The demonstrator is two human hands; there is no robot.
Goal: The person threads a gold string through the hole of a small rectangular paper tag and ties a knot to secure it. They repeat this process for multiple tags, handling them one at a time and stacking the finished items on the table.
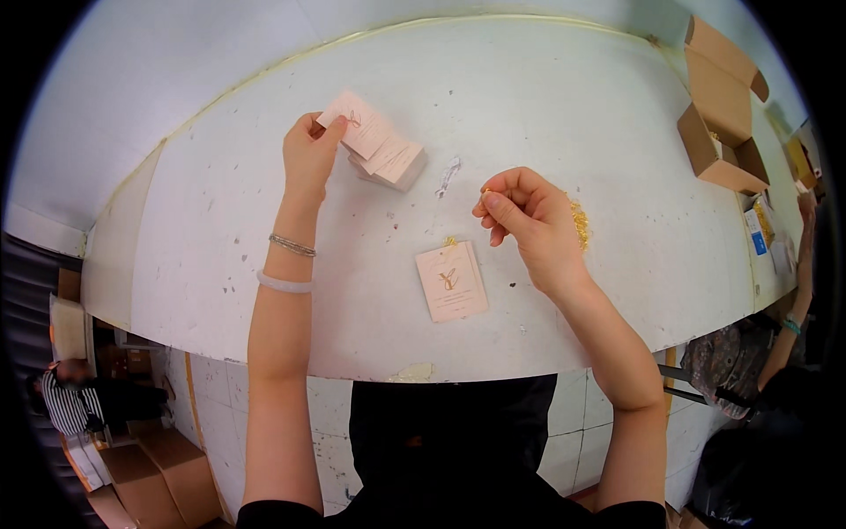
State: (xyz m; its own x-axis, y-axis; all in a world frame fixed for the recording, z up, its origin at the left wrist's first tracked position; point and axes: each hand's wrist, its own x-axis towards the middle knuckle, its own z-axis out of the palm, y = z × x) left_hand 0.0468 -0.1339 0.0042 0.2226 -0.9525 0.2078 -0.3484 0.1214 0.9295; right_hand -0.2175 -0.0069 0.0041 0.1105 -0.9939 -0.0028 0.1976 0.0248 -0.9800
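Pinches a card (359,126) in left hand (309,160), apparently a gold bit (486,190) in right hand (534,218), with few cards (451,282) seemingly done near front edge of worktop (352,331), against a thick stack (401,167) left.

Card lettering (455,304) too small, co-worker (777,358) cropped

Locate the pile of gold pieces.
Head view, right of centre: the gold pile lies on the white table, just right of the right hand, partly hidden.
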